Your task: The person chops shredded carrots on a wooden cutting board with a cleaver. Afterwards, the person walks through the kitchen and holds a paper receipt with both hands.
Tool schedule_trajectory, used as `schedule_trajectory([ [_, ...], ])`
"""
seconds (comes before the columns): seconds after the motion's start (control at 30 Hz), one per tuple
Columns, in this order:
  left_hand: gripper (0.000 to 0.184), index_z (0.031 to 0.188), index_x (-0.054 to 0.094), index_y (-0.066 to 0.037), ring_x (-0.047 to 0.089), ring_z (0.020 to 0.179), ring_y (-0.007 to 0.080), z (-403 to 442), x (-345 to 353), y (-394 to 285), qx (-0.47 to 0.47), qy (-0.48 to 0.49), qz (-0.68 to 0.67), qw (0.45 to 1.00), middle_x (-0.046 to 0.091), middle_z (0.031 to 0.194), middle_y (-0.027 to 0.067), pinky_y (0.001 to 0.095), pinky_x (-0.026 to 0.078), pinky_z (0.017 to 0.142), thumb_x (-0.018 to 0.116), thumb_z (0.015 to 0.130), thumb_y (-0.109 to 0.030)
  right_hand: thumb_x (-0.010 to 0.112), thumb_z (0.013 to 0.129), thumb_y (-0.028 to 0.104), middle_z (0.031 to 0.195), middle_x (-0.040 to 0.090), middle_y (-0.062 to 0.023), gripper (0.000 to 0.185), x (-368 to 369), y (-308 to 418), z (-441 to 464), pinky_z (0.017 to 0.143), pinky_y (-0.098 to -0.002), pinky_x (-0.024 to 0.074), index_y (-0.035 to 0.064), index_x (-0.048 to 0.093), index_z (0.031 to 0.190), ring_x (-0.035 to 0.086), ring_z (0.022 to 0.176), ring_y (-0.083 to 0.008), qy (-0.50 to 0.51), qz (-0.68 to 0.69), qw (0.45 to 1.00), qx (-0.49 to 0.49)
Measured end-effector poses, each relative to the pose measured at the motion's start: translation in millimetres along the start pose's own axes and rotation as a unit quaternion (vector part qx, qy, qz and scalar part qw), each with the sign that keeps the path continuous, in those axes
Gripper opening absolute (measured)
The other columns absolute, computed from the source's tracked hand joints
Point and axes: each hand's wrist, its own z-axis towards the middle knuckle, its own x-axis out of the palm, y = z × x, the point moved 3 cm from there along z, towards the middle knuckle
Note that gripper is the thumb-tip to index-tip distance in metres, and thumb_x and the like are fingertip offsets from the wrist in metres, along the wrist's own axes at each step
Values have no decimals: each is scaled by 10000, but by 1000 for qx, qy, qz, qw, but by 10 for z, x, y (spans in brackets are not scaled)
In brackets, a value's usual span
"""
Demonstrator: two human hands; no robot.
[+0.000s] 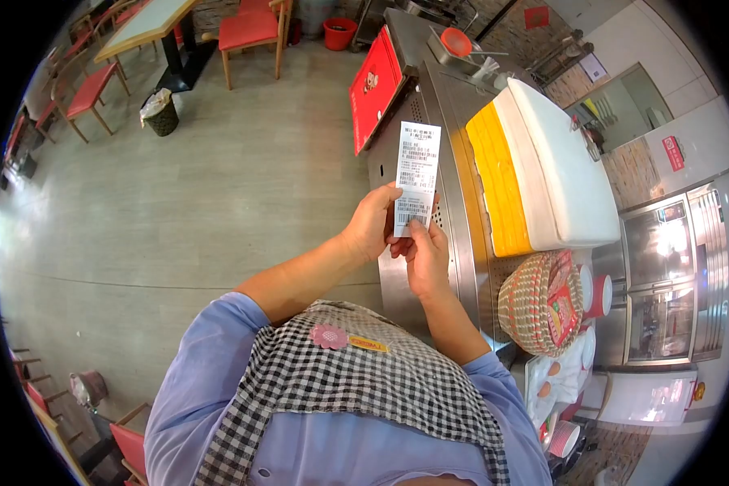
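Observation:
Both my hands hold a long white printed receipt [418, 166] upright in front of me, at the edge of the metal counter. My left hand [372, 220] pinches its left edge around the middle. At the lower right, my right hand [426, 253] has its thumb over the receipt's bottom part, by a barcode. Lines of small print cover the paper; most are too small to read. The fingers behind the paper are partly hidden.
On the metal counter [454, 174] at the right are a white foam box [559, 162] with yellow cloth [498, 178], and a woven basket [535, 304]. A red panel [377, 89] stands at its left edge. Chairs, a table [142, 31] and a bin [159, 113] are at the upper left.

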Motion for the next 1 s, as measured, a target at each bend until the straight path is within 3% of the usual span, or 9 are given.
schedule_trajectory([
  [0.33, 480, 1182, 505, 9, 581, 618, 168, 0, 22, -48, -11, 16, 16, 1000, 621, 1043, 159, 243, 402, 384, 304, 865, -291, 437, 935, 190, 765, 616, -99, 217, -14, 3, 47, 566, -289, 456, 16, 554, 986, 560, 619, -154, 6, 23, 1000, 6],
  [0.43, 484, 1174, 513, 8, 565, 581, 161, 25, 38, -59, -9, -19, 21, 1000, 625, 1029, 155, 243, 394, 372, 303, 864, -298, 427, 934, 203, 764, 613, -102, 231, -6, 28, 67, 569, -294, 454, 15, 552, 987, 561, 622, -163, 8, 35, 999, 8],
  [0.53, 488, 1164, 523, 10, 542, 548, 153, 51, 1, -56, -4, 19, 36, 999, 625, 1013, 150, 249, 388, 366, 299, 863, -303, 421, 935, 235, 757, 608, -103, 259, 12, 48, 79, 576, -302, 453, 16, 551, 985, 561, 630, -170, 11, 51, 999, 8],
  [0.73, 479, 1149, 527, 17, 454, 437, 145, 48, 65, -119, -7, 9, 33, 999, 634, 894, 126, 261, 356, 348, 287, 863, -284, 415, 920, 309, 740, 602, -101, 321, 3, 57, 116, 583, -319, 440, 24, 551, 979, 552, 628, -184, 12, 68, 998, 3],
  [1.0, 457, 1157, 522, 4, 430, 401, 150, 19, 115, -203, 8, 14, 40, 999, 623, 817, 115, 267, 343, 338, 272, 878, -257, 408, 909, 319, 740, 602, -96, 330, -3, 61, 158, 584, -323, 425, 31, 553, 982, 541, 626, -189, 24, 83, 996, 7],
])
